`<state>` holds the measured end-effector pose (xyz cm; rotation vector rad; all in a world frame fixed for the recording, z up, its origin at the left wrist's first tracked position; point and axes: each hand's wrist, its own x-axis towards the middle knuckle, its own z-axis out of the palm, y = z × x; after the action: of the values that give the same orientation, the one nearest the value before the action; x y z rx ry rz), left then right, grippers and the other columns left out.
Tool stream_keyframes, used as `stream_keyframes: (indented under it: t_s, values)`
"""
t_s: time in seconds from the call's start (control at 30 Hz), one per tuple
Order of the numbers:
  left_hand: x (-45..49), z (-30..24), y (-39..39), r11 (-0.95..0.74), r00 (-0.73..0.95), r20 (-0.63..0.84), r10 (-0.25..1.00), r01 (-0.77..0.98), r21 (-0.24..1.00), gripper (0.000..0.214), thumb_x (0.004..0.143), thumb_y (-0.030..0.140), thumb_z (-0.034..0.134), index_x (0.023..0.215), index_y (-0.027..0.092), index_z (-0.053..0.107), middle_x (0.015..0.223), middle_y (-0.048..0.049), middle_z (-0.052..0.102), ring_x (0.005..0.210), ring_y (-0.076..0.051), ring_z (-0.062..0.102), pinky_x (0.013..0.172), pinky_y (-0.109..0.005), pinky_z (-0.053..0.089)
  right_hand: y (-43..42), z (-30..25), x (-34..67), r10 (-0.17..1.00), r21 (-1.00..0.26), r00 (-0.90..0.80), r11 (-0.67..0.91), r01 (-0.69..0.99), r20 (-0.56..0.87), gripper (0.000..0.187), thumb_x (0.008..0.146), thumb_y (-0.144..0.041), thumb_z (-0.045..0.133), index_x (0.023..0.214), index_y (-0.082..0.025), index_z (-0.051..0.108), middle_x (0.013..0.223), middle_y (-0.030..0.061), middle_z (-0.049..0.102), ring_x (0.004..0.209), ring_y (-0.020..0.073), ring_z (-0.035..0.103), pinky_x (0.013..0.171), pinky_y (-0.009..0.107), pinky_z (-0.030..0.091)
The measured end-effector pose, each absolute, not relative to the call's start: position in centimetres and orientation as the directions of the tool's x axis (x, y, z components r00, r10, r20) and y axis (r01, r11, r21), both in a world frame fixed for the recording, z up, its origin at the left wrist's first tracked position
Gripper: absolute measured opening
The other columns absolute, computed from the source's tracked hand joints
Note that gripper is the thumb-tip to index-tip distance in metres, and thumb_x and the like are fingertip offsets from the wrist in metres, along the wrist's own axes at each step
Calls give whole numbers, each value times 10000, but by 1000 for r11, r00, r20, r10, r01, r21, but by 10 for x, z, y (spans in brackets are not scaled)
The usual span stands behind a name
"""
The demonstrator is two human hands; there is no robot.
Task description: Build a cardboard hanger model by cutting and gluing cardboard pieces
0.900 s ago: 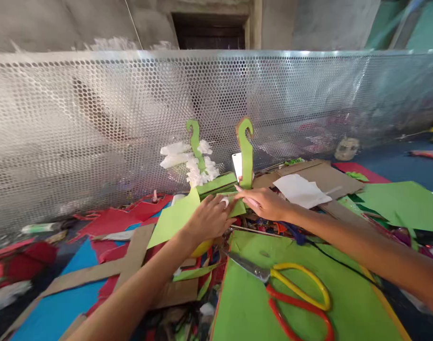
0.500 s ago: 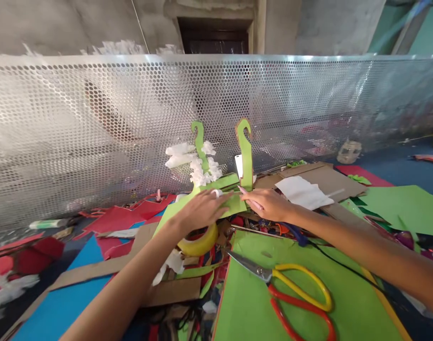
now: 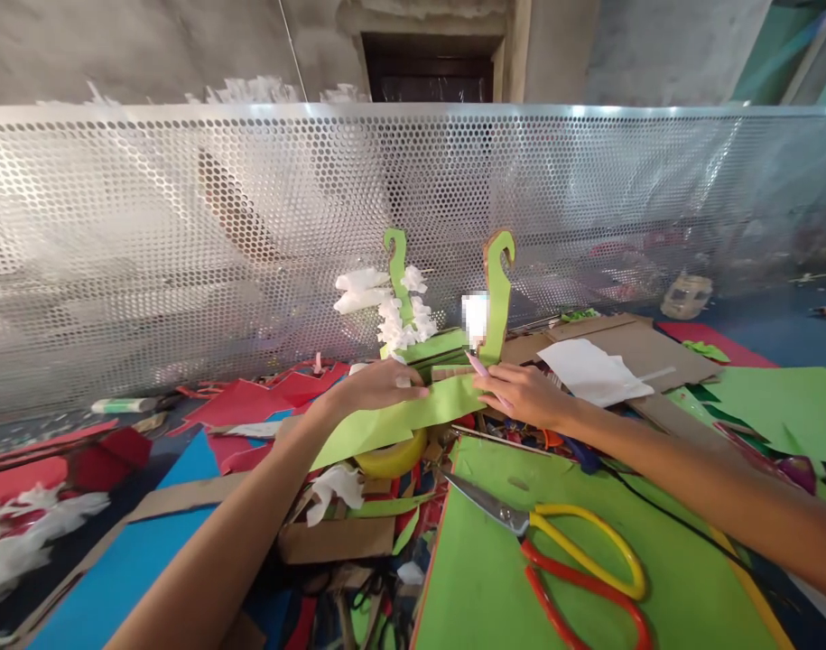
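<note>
A long light-green paper strip stretches between my two hands, bent at its left part. My left hand has its fingers closed on the strip's upper edge. Between the fingers of my right hand is a pink pen, pointing up and left; these fingers also touch the strip's right end. Behind the hands stand two green hook-topped cardboard pieces, the left one trimmed with white crumpled paper, the right one plain. A yellow tape roll lies partly under the strip.
Scissors with yellow and red handles lie on a green board in front. Brown cardboard and white paper are at right. Blue sheet and red pieces lie left. A perforated metal barrier runs behind.
My left hand has gone from lying flat over the green strip to gripping its edge. The strip is now raised and bent. The view has shifted slightly left.
</note>
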<state>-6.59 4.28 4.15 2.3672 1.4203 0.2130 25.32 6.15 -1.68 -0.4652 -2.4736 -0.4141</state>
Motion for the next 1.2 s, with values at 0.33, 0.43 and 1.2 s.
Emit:
stream_keyframes:
  t_s: [0.33, 0.43, 1.2]
  values:
    - [-52, 39, 43, -406, 462, -9, 887, 788, 463, 292, 807, 481, 652, 784, 193, 690, 732, -10, 670, 717, -171, 598, 662, -258, 403, 61, -15, 254, 247, 174, -761, 888, 425, 600, 129, 1038, -271, 585, 1117, -207, 664, 986, 86, 740, 827, 205, 734, 704, 303, 587]
    - [-52, 45, 43, -395, 426, 14, 905, 825, 404, 258, 825, 433, 609, 796, 186, 680, 708, -15, 641, 687, -166, 571, 649, -266, 388, 61, -15, 255, 253, 146, -759, 898, 415, 600, 145, 1025, -261, 608, 1148, -204, 660, 1032, 95, 745, 846, 204, 738, 725, 303, 590]
    - [-43, 22, 59, -348, 387, 93, 918, 669, 657, 509, 773, 641, 680, 608, 205, 477, 592, 38, 387, 587, -128, 362, 568, -285, 281, 61, -10, 261, 304, -118, -696, 946, 303, 651, 202, 1040, -224, 505, 1115, -188, 689, 811, 33, 699, 579, 128, 553, 593, 250, 464]
